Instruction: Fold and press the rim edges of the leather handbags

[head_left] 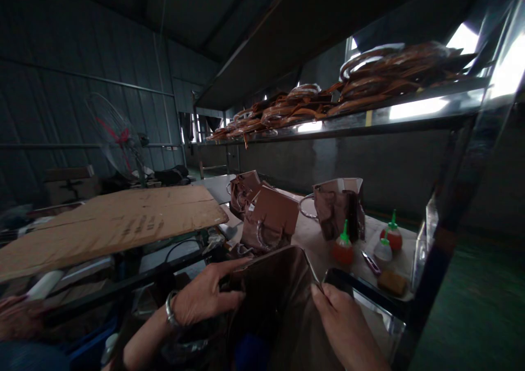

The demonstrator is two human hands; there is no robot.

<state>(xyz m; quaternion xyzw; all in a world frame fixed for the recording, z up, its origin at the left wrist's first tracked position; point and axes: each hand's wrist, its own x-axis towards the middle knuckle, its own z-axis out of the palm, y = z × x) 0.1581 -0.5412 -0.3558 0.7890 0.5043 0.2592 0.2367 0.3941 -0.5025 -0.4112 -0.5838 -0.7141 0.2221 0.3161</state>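
Observation:
A dark brown handbag (287,300) is held upright in front of me with its mouth towards me, and something blue (251,351) shows low inside it. My left hand (209,291), with a silver bracelet on the wrist, grips the left rim, thumb inside and index finger along the top edge. At the right rim, my right hand (346,319) pinches the edge between thumb and fingers; those fingers are mostly hidden behind the bag. Just beyond stands a brown handbag (273,218) with wrapped handles. Another brown handbag (338,207) is farther right.
Bottles with green nozzles (343,248), a cutter knife (371,262) and a sponge-like block (392,282) lie on the right of the table. A metal rack post (445,239) rises there. Cardboard (123,218) covers the left surface. Another person's hand (18,316) appears at lower left.

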